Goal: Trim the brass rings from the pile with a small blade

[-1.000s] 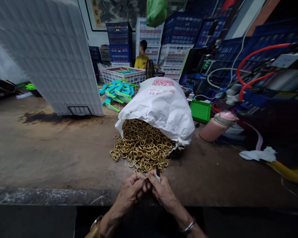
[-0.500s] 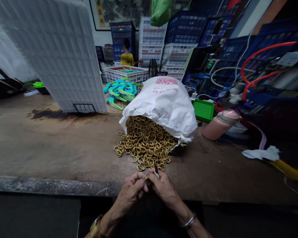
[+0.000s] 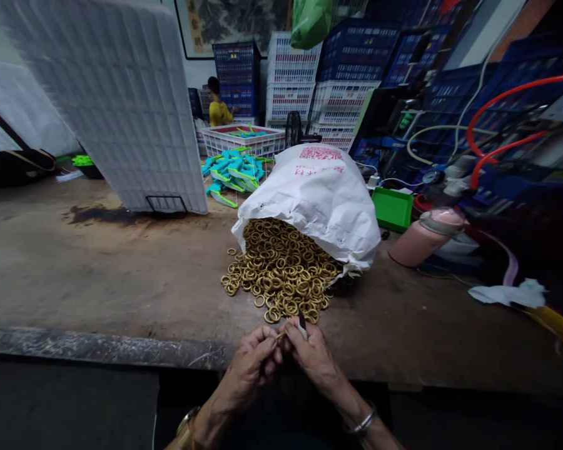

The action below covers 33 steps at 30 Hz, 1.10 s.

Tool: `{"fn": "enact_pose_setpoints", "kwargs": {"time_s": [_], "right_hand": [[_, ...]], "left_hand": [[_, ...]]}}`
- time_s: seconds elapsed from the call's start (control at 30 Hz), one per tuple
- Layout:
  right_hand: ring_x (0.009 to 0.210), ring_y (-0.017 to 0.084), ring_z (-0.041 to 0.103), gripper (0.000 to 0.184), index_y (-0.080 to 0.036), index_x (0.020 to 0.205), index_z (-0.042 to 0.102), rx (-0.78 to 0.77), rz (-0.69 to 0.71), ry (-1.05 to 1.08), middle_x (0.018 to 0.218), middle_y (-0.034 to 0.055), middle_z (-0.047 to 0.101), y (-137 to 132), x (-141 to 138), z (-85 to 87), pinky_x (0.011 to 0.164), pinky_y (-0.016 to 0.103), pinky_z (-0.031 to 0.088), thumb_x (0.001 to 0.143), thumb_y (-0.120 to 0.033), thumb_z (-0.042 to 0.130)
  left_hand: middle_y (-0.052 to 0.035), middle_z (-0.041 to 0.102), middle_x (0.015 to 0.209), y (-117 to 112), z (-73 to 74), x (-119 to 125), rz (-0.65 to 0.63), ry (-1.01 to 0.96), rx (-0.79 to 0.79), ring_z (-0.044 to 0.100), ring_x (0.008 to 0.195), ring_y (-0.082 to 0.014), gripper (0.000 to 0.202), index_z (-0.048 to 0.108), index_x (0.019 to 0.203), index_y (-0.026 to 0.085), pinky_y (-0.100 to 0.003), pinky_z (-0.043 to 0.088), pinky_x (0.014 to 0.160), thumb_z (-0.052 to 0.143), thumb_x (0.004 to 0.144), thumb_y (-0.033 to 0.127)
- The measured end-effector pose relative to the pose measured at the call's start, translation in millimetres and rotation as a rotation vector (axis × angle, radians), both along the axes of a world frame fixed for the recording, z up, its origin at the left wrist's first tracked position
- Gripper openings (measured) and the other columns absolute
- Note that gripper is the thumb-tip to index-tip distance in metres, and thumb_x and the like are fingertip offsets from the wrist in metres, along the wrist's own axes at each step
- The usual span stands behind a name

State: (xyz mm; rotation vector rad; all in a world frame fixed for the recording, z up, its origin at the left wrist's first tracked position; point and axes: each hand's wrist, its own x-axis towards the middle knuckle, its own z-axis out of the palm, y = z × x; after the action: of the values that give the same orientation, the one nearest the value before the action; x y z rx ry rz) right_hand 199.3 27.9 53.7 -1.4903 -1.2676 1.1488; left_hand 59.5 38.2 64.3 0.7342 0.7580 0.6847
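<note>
A small gold-coloured piece (image 3: 280, 336) is over the near edge of the table (image 3: 122, 281), pinched in the left hand's (image 3: 256, 357) fingertips beside the right hand (image 3: 313, 351), which grips a slim dark-tipped tool (image 3: 302, 322), with gold rings (image 3: 286, 278) heaped farther off, at a white sack's (image 3: 316, 200) mouth.

Near the middle of the table's (image 3: 136, 281) front edge, a golden piece (image 3: 280, 336) is mostly covered by the left hand (image 3: 253, 357) and right hand (image 3: 313, 355) (shape can't be told). Lower part of the dark-tipped tool (image 3: 303, 325) is hidden by the right hand. Rings (image 3: 286, 269) deeper in are hidden by the white sack (image 3: 309, 203). Table's left and right edges are cut off; so is a yellow item (image 3: 556, 326) at right. Past the far edge, a worker's (image 3: 219, 113) lower body is hidden by a white crate (image 3: 253, 147).
</note>
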Motion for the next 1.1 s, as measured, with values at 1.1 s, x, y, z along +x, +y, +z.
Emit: {"fn": "enact_pose_setpoints", "kwargs": {"time_s": [1.1], "right_hand": [[0.063,0.017,0.058,0.015,-0.02,0.088,0.051,-0.014,-0.029,-0.816,0.07,0.0039,0.062,-23.9,49.1,-9.4,0.056,0.024,0.034,0.081,-0.02,0.036]], "left_hand": [[0.0038,0.045,0.051,-2.5,2.9,-25.7,0.04,-0.027,-0.037,0.031,0.04,-0.0042,0.028,0.054,0.075,0.014,-0.017,0.021,0.037,0.05,0.079,0.041]]}}
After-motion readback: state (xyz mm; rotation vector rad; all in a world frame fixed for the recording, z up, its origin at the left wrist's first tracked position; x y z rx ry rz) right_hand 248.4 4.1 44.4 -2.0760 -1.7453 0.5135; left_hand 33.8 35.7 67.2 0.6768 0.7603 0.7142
